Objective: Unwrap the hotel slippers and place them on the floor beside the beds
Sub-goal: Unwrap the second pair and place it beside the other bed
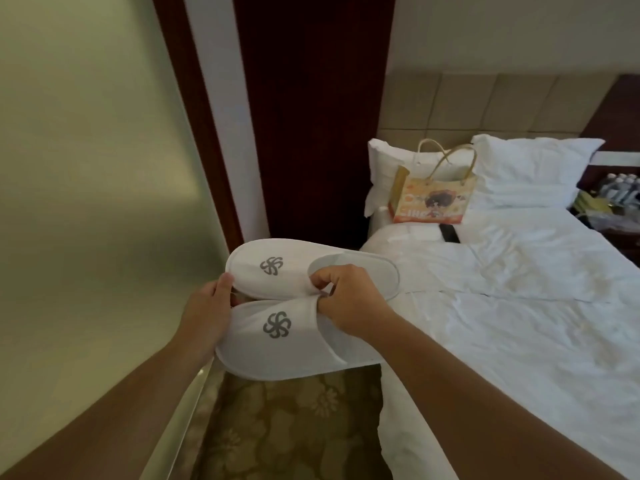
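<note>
Two white hotel slippers with grey swirl logos are held side by side in the air, toes pointing left. The far slipper [277, 268] lies above the near slipper [277, 344]. My left hand [207, 313] grips their toe ends, thumb on the far slipper's edge. My right hand [349, 299] pinches the upper straps where the two slippers meet. No wrapper is visible on them. Below them lies the patterned carpet floor [287, 427], beside the bed [502, 323].
A frosted glass wall [86, 202] stands at my left, a dark wooden panel [311, 116] ahead. On the bed sit two pillows, an orange paper gift bag [433, 199] and a dark flat object [449, 233]. A cluttered nightstand [613, 202] is at far right.
</note>
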The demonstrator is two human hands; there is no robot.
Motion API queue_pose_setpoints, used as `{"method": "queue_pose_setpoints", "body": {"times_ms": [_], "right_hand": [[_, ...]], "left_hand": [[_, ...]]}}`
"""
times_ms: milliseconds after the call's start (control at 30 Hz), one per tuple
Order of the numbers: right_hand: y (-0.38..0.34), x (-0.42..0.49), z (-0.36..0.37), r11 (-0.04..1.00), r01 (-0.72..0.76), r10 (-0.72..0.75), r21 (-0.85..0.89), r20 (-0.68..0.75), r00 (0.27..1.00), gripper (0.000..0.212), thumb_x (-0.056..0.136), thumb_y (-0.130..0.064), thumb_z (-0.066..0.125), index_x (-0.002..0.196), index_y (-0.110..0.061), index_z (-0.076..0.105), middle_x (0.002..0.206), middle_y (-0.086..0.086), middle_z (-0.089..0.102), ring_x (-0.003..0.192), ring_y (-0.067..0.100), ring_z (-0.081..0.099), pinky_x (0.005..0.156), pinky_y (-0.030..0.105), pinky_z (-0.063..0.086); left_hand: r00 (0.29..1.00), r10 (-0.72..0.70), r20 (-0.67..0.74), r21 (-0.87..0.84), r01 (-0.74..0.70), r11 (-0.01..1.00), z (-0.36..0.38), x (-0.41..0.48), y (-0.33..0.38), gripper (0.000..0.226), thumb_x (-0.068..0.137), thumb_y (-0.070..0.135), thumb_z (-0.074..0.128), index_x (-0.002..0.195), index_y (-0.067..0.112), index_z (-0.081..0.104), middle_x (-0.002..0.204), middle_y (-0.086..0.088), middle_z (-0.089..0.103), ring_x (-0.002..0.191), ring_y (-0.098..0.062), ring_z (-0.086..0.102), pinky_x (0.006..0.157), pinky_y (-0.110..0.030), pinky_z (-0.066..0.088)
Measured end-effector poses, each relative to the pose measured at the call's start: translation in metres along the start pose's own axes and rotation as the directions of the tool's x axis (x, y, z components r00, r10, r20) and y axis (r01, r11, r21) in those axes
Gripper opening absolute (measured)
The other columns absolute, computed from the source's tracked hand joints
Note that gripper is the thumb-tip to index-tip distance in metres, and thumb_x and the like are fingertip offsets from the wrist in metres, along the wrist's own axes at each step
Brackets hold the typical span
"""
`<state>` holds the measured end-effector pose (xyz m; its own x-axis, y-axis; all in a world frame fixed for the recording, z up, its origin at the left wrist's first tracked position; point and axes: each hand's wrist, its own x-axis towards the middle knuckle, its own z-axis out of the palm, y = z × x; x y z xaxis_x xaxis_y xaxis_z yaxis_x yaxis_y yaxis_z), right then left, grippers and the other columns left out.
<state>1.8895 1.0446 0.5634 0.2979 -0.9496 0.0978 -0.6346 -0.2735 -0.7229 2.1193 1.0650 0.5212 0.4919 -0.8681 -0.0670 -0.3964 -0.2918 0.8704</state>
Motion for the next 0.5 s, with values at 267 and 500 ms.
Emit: {"method": "queue_pose_setpoints", "body": {"times_ms": [267, 500], "right_hand": [[0.048, 0.079, 0.045, 0.977, -0.213, 0.215, 0.030, -0.126, 0.969, 0.025, 0.082, -0.011, 0.072, 0.102, -0.024, 0.078, 0.077, -0.019, 0.061, 0.066, -0.004, 0.054, 0.073, 0.019, 0.045], [0.120, 0.112, 0.098, 0.933, -0.354, 0.361, 0.068, -0.192, 0.913, 0.019, 0.083, -0.005, 0.068, 0.092, -0.019, 0.078, 0.088, -0.012, 0.061, 0.072, 0.003, 0.055, 0.065, 0.005, 0.036]], "left_hand": [[0.971, -0.011, 0.237, 0.017, 0.007, 1.000, 0.066, 0.121, -0.037, 0.054, 0.098, 0.058, 0.029, 0.076, 0.022, 0.062, 0.082, -0.007, 0.066, 0.079, -0.024, 0.063, 0.061, -0.033, 0.044], [0.945, -0.084, 0.316, 0.109, 0.052, 0.993, 0.131, 0.170, -0.092, 0.052, 0.097, 0.059, 0.028, 0.074, 0.024, 0.059, 0.078, -0.004, 0.063, 0.078, -0.021, 0.060, 0.067, -0.034, 0.046]]}}
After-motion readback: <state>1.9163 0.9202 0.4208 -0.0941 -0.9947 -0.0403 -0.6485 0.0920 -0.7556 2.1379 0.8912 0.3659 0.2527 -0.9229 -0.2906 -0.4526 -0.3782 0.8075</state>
